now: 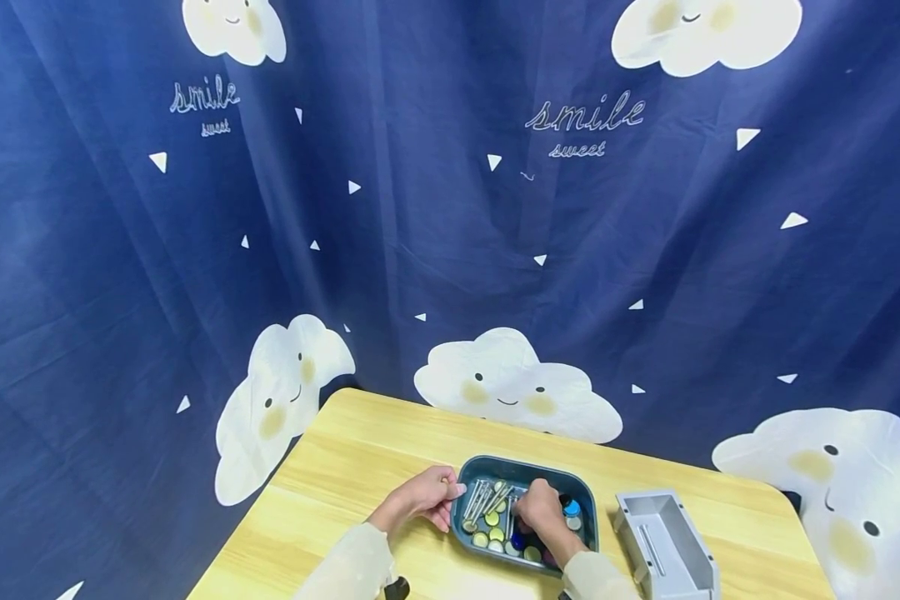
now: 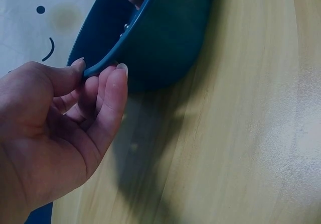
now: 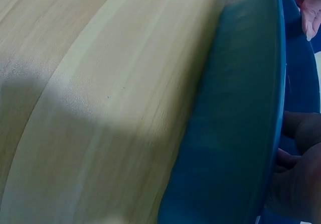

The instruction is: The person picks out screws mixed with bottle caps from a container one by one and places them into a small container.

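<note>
A dark teal basin (image 1: 521,468) with rounded corners stands on the table. My left hand (image 1: 429,493) pinches its left rim between thumb and fingers; the left wrist view shows the grip on the rim (image 2: 108,58) closely. Inside, long shiny metal pieces (image 1: 480,498) lie at the left, among several round yellow cap-like discs (image 1: 495,533). Blue round pieces (image 1: 572,507) sit toward the right. Down in the basin is my right hand (image 1: 542,508), fingers bent toward the contents beside a metal piece. Its fingertips are hidden, and in the right wrist view the basin wall (image 3: 235,108) covers them.
To the right of the basin stands a grey open plastic bin (image 1: 667,542), a small gap away. The light wooden table (image 1: 390,425) has a rounded far corner. Behind it hangs a dark blue curtain (image 1: 435,208) printed with clouds.
</note>
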The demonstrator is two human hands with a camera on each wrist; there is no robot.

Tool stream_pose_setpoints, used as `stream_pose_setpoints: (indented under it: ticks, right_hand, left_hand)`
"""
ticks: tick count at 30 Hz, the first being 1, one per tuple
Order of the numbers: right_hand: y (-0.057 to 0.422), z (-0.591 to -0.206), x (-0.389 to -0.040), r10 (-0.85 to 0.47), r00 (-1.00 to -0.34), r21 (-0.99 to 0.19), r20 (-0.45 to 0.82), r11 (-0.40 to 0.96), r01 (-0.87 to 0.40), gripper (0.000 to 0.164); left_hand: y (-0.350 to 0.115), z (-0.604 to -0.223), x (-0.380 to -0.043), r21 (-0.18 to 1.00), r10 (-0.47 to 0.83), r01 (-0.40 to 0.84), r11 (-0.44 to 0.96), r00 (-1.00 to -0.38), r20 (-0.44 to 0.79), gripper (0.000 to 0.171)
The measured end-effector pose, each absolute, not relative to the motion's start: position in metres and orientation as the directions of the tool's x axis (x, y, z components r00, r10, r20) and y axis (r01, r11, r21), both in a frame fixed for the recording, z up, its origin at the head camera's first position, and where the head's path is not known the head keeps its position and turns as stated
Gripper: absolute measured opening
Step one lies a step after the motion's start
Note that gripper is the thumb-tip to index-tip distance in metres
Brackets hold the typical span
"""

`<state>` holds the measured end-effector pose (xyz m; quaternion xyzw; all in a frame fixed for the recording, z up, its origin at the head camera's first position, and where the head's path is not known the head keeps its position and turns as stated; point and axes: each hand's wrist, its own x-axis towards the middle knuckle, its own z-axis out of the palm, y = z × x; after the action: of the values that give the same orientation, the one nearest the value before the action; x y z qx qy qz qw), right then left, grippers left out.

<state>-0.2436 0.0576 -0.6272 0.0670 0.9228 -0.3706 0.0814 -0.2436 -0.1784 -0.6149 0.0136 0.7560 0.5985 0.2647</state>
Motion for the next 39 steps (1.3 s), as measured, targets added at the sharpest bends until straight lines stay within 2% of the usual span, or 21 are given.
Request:
stream_pose_setpoints:
  ticks: [11, 20, 30, 39]
  right_hand:
    - [0.060, -0.627, -0.243, 0.062, -0.972, -0.668, -0.227, 0.716, 0.202, 0.033]
    - [0.063, -0.625, -0.241, 0.067, -0.972, -0.685, -0.227, 0.698, 0.209, 0.042]
    - [0.072, -0.621, -0.242, 0.030, -0.974, -0.733, -0.223, 0.654, 0.188, 0.045]
    - [0.081, -0.612, -0.243, 0.050, -0.980, -0.728, -0.194, 0.663, 0.178, 0.029]
  left_hand:
    - [-0.179, -0.613, -0.244, 0.913, 0.344, -0.298, 0.278, -0.856, -0.385, 0.019]
    - [-0.178, -0.612, -0.243, 0.913, 0.341, -0.293, 0.284, -0.859, -0.382, 0.019]
    - [-0.176, -0.609, -0.240, 0.912, 0.332, -0.285, 0.294, -0.865, -0.377, 0.019]
    - [-0.176, -0.609, -0.240, 0.913, 0.328, -0.291, 0.287, -0.865, -0.379, 0.020]
